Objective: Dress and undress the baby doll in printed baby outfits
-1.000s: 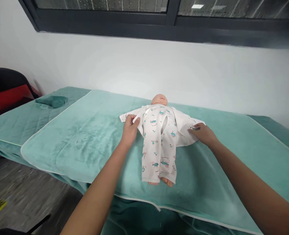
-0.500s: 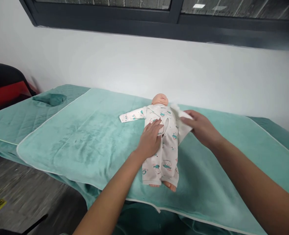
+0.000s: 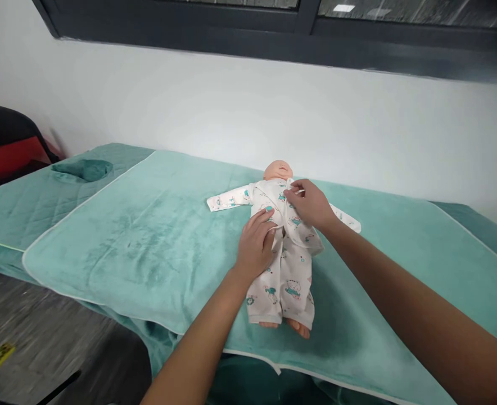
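A baby doll (image 3: 279, 169) lies on its back, its head toward the wall and its bare feet toward me. It wears white printed trousers (image 3: 293, 287) and a white printed wrap shirt (image 3: 265, 197), its sleeves spread to both sides. My left hand (image 3: 257, 242) lies over the doll's belly, fingers stretched out on the shirt's left panel. Close to the doll's neck, my right hand (image 3: 307, 201) pinches the edge of the shirt's right front flap, which lies across the chest and side. My right hand and forearm partly hide the right sleeve.
A green plush cover (image 3: 126, 225) with white piping spreads over the bed. A face hole (image 3: 84, 170) opens at the bed's left end. Behind stand a white wall (image 3: 189, 101) and a dark window frame (image 3: 231, 34). A black and red chair (image 3: 12, 146) is at far left.
My right hand has brought the shirt's right flap inward over the doll's chest, uncovering the right sleeve. My left hand stays on the belly.
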A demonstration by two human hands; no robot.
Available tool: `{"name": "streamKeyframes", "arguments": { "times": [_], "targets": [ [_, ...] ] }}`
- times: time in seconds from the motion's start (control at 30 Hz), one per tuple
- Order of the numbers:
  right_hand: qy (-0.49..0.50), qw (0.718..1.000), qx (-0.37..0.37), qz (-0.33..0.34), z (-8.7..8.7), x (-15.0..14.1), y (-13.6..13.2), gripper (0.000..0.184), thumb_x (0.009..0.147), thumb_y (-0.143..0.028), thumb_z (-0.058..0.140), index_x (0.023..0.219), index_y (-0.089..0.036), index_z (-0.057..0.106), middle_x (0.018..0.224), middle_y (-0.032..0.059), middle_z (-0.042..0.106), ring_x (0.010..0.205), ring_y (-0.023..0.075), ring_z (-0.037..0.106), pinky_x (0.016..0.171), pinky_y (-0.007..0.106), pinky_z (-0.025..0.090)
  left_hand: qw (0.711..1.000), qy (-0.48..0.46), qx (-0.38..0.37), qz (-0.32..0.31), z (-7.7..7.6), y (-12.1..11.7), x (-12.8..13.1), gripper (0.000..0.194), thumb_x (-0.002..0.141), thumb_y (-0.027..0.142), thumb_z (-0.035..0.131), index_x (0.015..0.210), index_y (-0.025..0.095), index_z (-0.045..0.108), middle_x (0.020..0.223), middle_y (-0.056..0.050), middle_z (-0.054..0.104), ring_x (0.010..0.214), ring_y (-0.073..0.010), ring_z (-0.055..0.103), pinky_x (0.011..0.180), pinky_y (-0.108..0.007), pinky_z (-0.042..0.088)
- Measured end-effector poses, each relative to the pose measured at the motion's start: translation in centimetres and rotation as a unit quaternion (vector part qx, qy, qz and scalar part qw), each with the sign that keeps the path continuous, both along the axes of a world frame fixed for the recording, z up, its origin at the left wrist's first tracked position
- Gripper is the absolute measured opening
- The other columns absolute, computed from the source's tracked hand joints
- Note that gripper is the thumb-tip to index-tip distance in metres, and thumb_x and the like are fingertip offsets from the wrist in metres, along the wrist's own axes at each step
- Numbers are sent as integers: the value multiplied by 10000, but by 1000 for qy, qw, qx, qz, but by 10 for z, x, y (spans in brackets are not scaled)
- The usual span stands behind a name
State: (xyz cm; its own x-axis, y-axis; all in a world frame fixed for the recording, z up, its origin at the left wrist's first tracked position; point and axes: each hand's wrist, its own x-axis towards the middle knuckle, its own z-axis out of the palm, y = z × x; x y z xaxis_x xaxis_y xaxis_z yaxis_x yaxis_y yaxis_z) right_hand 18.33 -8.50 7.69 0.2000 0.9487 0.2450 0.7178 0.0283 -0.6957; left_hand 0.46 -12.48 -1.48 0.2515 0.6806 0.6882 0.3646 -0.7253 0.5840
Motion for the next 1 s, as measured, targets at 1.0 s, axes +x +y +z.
{"name": "streamKeyframes", "arguments": {
  "times": [1.0],
  "targets": [
    [32, 989, 113, -92, -25, -11, 58, 313, 715, -180, 505, 1014, -184, 597, 1053, 101, 632, 860, 217, 582, 837, 365, 457, 997, 17, 70, 26, 1, -11, -4, 199, 920, 199, 503, 989, 214, 689, 851, -64, 625, 794, -185, 546, 726, -372, 422]
  ]
}}
